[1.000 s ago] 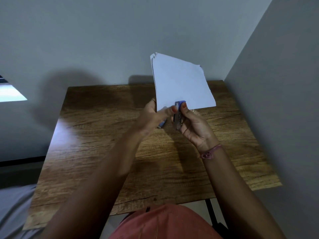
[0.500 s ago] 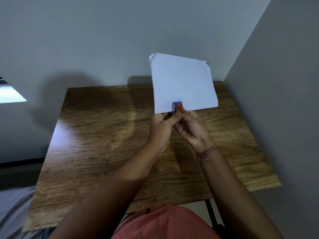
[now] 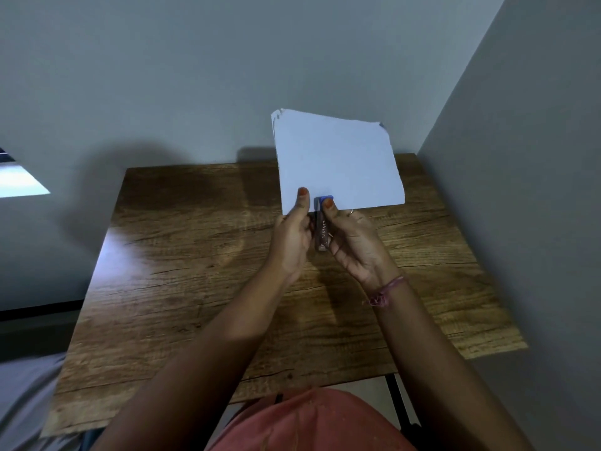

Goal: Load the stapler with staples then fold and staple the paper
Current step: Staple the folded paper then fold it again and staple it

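Grey walls meet in a corner behind a brown wood-grain tabletop (image 3: 195, 271). Above it, the right hand (image 3: 354, 242) has its grip clamped on a small blue-and-metal stapler (image 3: 322, 224), whose blue tip sits over the lower edge of a folded white paper (image 3: 338, 164). The left hand (image 3: 292, 236) pinches that edge just beside it, thumb on the sheet's face.

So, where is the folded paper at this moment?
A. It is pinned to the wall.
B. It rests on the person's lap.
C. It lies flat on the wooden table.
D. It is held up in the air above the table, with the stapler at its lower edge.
D: the left hand pinches the paper at its lower edge, clear of the table, while the right hand grips the stapler there.
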`<state>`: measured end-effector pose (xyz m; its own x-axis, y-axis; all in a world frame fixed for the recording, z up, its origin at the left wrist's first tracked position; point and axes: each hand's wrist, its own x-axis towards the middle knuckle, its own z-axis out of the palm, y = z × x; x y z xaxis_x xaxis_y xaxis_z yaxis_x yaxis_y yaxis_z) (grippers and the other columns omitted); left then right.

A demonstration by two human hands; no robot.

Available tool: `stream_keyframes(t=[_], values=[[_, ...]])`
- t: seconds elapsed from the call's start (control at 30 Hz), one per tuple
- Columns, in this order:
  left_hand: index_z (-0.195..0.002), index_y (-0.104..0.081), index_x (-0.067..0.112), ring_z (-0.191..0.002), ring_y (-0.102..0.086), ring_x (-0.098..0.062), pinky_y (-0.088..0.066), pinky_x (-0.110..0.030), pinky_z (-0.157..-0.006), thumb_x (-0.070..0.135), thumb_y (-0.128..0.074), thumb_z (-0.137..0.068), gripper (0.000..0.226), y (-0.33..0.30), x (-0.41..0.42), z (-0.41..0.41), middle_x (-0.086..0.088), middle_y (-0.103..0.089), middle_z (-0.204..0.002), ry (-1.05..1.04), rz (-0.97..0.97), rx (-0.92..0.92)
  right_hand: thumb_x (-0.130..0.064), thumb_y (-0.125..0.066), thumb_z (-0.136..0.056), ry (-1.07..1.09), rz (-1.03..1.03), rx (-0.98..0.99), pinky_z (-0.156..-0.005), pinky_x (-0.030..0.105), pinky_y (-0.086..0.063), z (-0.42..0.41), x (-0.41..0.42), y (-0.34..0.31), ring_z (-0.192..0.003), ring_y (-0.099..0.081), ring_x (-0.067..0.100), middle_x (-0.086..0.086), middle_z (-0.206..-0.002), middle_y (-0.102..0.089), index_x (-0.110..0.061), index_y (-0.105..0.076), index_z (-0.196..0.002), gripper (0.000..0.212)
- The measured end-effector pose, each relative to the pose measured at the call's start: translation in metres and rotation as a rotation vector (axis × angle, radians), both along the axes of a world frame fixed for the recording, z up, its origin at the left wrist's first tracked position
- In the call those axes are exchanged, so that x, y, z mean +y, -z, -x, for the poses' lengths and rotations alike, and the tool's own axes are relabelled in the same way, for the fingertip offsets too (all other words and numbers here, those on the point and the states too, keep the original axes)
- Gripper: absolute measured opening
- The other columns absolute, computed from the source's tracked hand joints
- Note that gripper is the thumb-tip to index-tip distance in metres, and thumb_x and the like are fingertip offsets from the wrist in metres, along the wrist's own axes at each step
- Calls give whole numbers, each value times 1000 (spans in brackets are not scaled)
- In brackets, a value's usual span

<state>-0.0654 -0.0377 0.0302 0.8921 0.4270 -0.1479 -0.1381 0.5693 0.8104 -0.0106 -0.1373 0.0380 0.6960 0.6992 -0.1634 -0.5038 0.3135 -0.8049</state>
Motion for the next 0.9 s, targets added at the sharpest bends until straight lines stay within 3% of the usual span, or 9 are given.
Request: stream_keyframes(t=[0.13,0.2,0.27,0.33,0.43,0.57,0.63,0.8,0.9], values=[[-134,-48,6,-114,-61,-29,-55,-35,-85,46,-50,-89,60,-6,17,1,-20,-61,-125,23,38,22,-3,-65,-82,-57,72,-114,-61,25,-56,-1,-7,12,-77,-69,13,5,-89,-74,-3,-66,-106,23],[-136,-44,5,-110,-58,-27,-57,-33,-81,39,-48,-94,55,-8,24,2,-21,-58,-122,15,75,10,5,-63,-84,-83,163,-205,-65,23,-56,-4,-12,19,-79,-70,12,3,-90,-75,0,-62,-113,30],[-138,-41,5,-110,-55,-27,-52,-33,-90,34,-46,-97,51,-8,32,2,-21,-54,-128,2,125,-10,5,-66,-81,-86,290,-297,-70,21,-56,-9,-17,29,-84,-69,10,2,-92,-75,-8,-65,-109,30],[-139,-41,8,-115,-60,-28,-49,-36,-97,33,-46,-98,48,-6,38,2,-17,-56,-133,-9,158,-22,-1,-71,-80,-47,459,-376,-66,20,-55,-16,-20,39,-82,-66,12,9,-98,-73,-12,-68,-105,27],[-134,-44,11,-113,-62,-26,-53,-35,-90,32,-47,-97,42,-2,43,3,-13,-63,-126,-36,229,-49,-15,-78,-77,112,796,-589,-62,17,-53,-32,-19,56,-80,-65,9,8,-99,-71,-9,-68,-104,29],[-125,-50,11,-111,-64,-28,-55,-37,-89,30,-47,-97,34,1,47,5,-12,-68,-117,-33,288,-61,-22,-80,-75,230,1018,-768,-85,35,-54,-52,-14,72,-95,-64,18,7,-104,-69,-6,-67,-105,36],[-122,-52,10,-110,-64,-28,-56,-38,-87,30,-48,-97,32,2,49,5,-12,-69,-115,-20,301,-59,-23,-78,-77,230,1109,-782,-87,37,-53,-55,-13,79,-102,-62,23,11,-112,-63,-4,-63,-111,42],[-122,-51,7,-107,-66,-29,-57,-39,-77,23,-52,-96,31,4,54,7,-13,-70,-112,1,341,-64,-15,-75,-78,110,1119,-845,-79,46,-53,-57,-18,70,-93,-62,32,21,-100,-66,5,-65,-102,33],[-122,-51,4,-107,-66,-29,-57,-40,-77,19,-52,-95,31,4,62,9,-14,-70,-111,19,343,-60,-8,-64,-85,193,1100,-860,-58,33,-44,-70,-23,52,-71,-57,22,12,-77,-63,8,-63,-86,16]])
